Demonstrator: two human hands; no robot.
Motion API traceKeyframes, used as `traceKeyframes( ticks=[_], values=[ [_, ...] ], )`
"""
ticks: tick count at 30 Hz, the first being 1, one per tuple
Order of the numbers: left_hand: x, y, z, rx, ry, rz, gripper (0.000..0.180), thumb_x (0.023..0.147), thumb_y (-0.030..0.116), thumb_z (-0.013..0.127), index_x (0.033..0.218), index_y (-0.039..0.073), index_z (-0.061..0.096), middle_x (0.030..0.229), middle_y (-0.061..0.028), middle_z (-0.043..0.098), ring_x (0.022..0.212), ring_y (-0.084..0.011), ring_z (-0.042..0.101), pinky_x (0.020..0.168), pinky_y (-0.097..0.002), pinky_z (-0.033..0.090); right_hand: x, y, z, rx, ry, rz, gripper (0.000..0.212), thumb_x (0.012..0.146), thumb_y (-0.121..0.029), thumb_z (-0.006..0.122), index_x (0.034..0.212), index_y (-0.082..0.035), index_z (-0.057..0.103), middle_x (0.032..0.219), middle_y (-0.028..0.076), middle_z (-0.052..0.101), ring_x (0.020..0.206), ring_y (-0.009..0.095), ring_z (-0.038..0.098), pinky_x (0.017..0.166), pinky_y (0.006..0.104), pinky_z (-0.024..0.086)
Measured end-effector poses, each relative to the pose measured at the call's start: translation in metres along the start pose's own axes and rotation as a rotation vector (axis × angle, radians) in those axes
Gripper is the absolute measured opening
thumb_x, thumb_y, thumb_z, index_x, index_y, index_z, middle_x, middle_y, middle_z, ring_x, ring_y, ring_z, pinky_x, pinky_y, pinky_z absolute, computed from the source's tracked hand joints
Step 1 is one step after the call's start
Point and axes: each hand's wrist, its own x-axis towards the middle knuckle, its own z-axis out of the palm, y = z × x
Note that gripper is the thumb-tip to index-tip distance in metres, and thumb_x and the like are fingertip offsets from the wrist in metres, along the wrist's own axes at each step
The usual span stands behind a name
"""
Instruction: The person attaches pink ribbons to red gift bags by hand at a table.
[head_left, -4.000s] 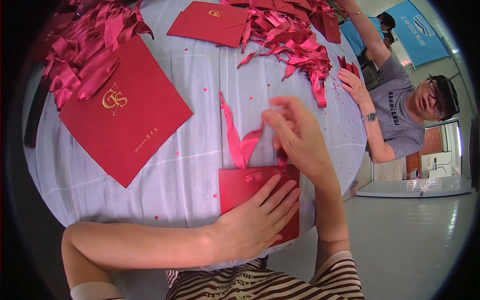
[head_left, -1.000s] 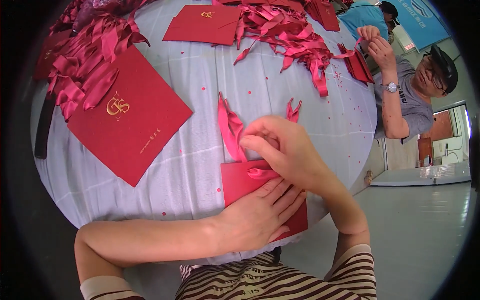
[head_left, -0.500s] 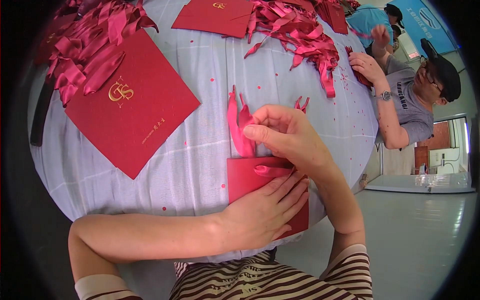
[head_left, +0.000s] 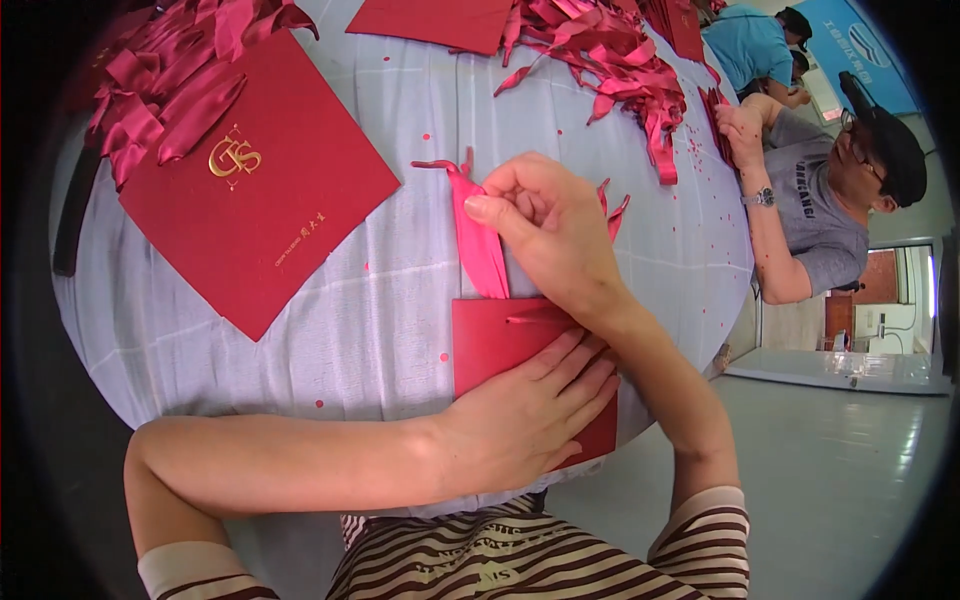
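A red paper bag lies flat at the table's near edge. My left hand rests across it, palm down with the fingers stretched out. Above the bag's far edge, my right hand pinches a shiny pink-red ribbon between thumb and forefinger, the other fingers curled. This ribbon runs taut from the bag up to the fingertips, its loose ends sticking out beyond them. Another length of ribbon passes through a small hole near the bag's top edge. Ribbon ends also show to the right of my right hand.
A larger red bag with a gold emblem lies at left, beside heaped ribbons. More red bags and a ribbon pile lie at the far side. A co-worker in grey handles red pieces at right; small red dots are scattered over the white cloth.
My right hand has moved up and slightly left, drawing the ribbon straighter. The ribbon lying across the bag's top has been pulled flatter. My left hand stays on the bag.
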Motion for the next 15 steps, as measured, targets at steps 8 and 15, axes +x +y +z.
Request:
traceKeyframes(
  ticks=[8, 15],
  values=[
    [-0.001, 0.0, 0.003, 0.019, 0.013, 0.019, 0.06, 0.094, 0.04, 0.04, 0.135, -0.004, 0.041, 0.136, -0.0202, 0.043, 0.132, -0.0351, 0.034, 0.113, -0.0478, 0.017, -0.001, -0.007, 0.003, -0.11, -0.012, 0.083, 0.015, 0.084, -0.011, 0.069, 0.082, 0.0, 0.059, 0.063, -0.006, 0.047, 0.054, 0.0, 0.036, 0.048, 0.0189, 0.03],
    [-0.001, -0.002, 0.002, -0.006, -0.012, 0.018, 0.06, 0.094, 0.038, 0.041, 0.136, -0.004, 0.039, 0.133, -0.0187, 0.044, 0.131, -0.0338, 0.034, 0.114, -0.0481, 0.016, 0.004, 0.005, 0.009, -0.356, 0.288, -0.209, 0.02, 0.082, -0.013, 0.072, 0.087, 0.0, 0.058, 0.069, 0.001, 0.051, 0.052, 0.004, 0.04, 0.049, 0.0234, 0.036]
  ],
)
